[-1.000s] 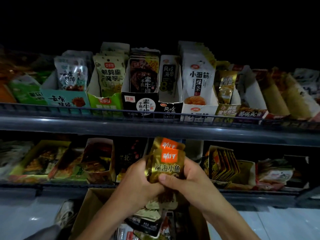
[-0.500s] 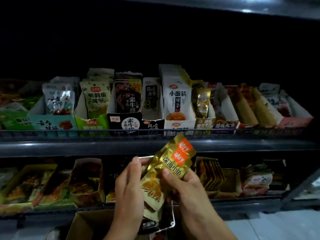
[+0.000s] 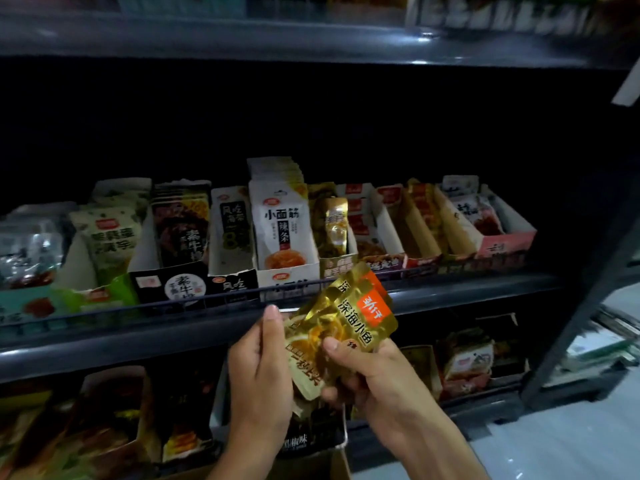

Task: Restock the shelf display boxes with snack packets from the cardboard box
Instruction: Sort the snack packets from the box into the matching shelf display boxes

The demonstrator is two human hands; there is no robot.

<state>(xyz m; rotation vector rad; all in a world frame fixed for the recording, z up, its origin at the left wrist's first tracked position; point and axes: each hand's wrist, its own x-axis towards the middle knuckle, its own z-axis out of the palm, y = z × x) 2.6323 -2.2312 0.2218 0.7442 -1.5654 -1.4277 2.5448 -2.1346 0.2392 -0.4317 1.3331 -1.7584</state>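
Both hands have risen from the cardboard box: right hand (image 3: 377, 372) and left hand (image 3: 259, 372) fingers pinch shiny gold foil snack packets (image 3: 341, 327) before the dark metal shelf (image 3: 138, 341), nearing the matching gold display box (image 3: 337, 266).

Gold foil snack packets (image 3: 349, 327), orange label, several fanned together, tilted up-right, held in front of shelf rail. Display boxes (image 3: 287, 237) in row on middle shelf, open-fronted, packets standing upright inside; white one full. Cardboard box (image 3: 337, 465): only corner visible, bottom edge.
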